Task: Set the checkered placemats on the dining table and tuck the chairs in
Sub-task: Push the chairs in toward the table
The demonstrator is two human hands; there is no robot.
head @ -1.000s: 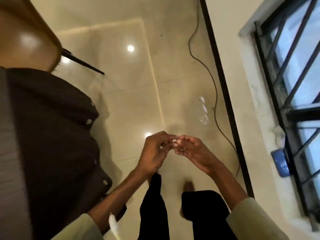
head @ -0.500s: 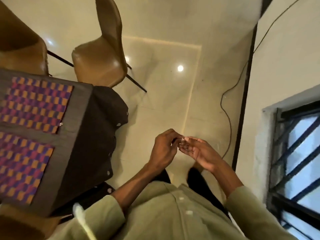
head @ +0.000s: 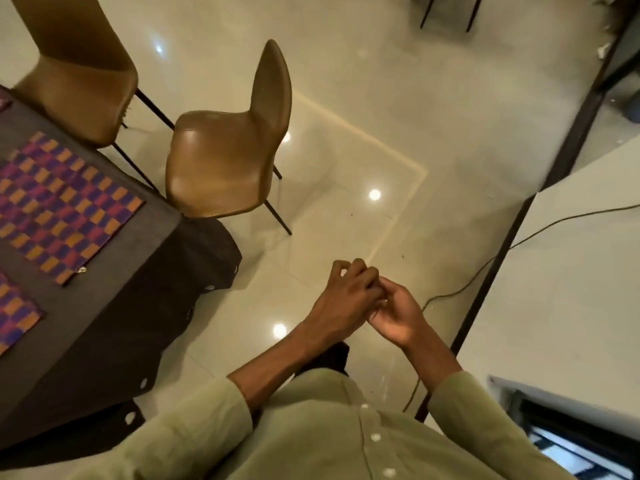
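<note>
Over floor (head: 346, 140), hands together

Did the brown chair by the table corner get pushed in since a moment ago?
Cannot tell. The camera swung, not clearly the chair: its seat sits just off the table corner as before, and both hands are away from it.

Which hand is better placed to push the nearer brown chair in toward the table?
Probably the left. The left hand is on the side of the nearer brown leather chair and the dark-clothed dining table. The right hand is nearer the pale wall. Both hands are joined now.
</note>
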